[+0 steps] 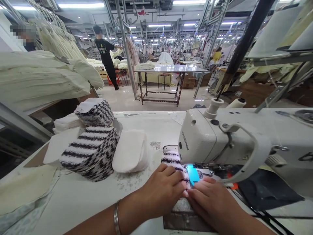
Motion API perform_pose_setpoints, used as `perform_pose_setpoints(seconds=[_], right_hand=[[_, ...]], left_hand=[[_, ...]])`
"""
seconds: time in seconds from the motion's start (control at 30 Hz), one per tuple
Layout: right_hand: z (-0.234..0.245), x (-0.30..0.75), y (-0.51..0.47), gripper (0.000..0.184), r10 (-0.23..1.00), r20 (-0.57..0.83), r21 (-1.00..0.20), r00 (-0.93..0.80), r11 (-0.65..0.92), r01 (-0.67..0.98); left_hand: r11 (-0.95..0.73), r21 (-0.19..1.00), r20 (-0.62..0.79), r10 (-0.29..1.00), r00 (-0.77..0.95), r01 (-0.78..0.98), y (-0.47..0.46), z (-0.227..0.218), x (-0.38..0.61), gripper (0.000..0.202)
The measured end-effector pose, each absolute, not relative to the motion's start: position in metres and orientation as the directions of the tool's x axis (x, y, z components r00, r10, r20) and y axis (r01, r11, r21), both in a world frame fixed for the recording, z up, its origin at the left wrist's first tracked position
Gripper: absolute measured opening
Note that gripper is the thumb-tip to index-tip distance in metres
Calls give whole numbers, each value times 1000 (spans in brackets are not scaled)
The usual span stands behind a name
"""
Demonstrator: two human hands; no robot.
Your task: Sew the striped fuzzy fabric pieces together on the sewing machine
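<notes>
A black-and-white striped fuzzy fabric piece (170, 157) lies on the bed of a white sewing machine (202, 140), partly under its head. My left hand (161, 189), wearing a silver bangle (116, 217), presses down on this piece with curled fingers. Close beside it, my right hand (207, 197) has its fingers together at the near edge of the same fabric. A bright bluish light falls on a small turquoise part (193, 174) near the needle area, and the needle itself is hidden. My fingers cover much of the fabric's near end.
Left of the machine stand striped fabric stacks (90, 151) and a white fabric stack (130, 150). Pale cloth (26, 187) lies at the table's left edge. A dark pouch (270, 189) and black scissors-like handles (269, 218) lie right. Beyond, a person (105, 55) stands near a metal-legged table (168, 68).
</notes>
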State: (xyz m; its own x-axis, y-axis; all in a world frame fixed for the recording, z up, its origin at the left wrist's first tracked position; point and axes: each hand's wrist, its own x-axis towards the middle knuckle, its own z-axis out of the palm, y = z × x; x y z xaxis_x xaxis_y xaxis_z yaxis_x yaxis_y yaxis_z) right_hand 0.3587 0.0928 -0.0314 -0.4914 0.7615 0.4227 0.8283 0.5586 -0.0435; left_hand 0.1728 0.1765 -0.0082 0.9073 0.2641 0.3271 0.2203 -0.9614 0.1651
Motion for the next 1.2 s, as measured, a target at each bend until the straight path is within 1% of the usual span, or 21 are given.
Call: perform_pose_setpoints(seconds=[0.1,0.17,0.27,0.33,0.37,0.43,0.53,0.63,0.8,0.9,0.97,1.07,1.2], right_hand=[[-34,361,94,25,775,413,-53,-478,545,837],[-34,361,96,24,795,417,-87,-440,517,851],[-30,361,98,24,837,408,-179,-365,466,867],[-26,360,99,26,867,387,-249,-313,425,870],[-25,359,99,27,874,385,-263,-296,411,873],[-24,357,98,31,854,425,-229,-301,423,877],[-26,355,96,31,758,532,-78,-377,487,870],[-25,354,97,28,710,585,10,-392,477,879],[-22,355,98,28,750,547,33,-372,425,905],[-24,355,97,31,743,548,42,-384,434,900],[-24,356,97,33,741,553,56,-382,424,904],[-21,356,97,36,743,552,75,-379,408,910],[-20,357,97,37,735,562,92,-380,400,912]], left_hand=[[-951,188,310,294,904,244,178,-8,172,21],[-951,186,307,295,905,247,178,-7,172,24],[-955,172,347,287,893,241,177,-9,174,32],[-952,169,373,302,878,256,175,-12,176,28],[-949,167,378,312,872,267,174,-13,177,25],[-950,154,382,310,871,271,173,-16,179,22],[-967,116,393,254,884,226,174,-19,179,18],[-974,101,404,225,887,202,176,-21,178,14],[-963,118,413,269,870,242,179,-22,178,13],[-965,123,426,262,866,232,179,-20,177,14],[-964,149,433,264,862,220,178,-19,176,13],[-958,189,442,280,852,217,179,-17,176,13],[-946,204,435,318,842,252,179,-16,179,9]])
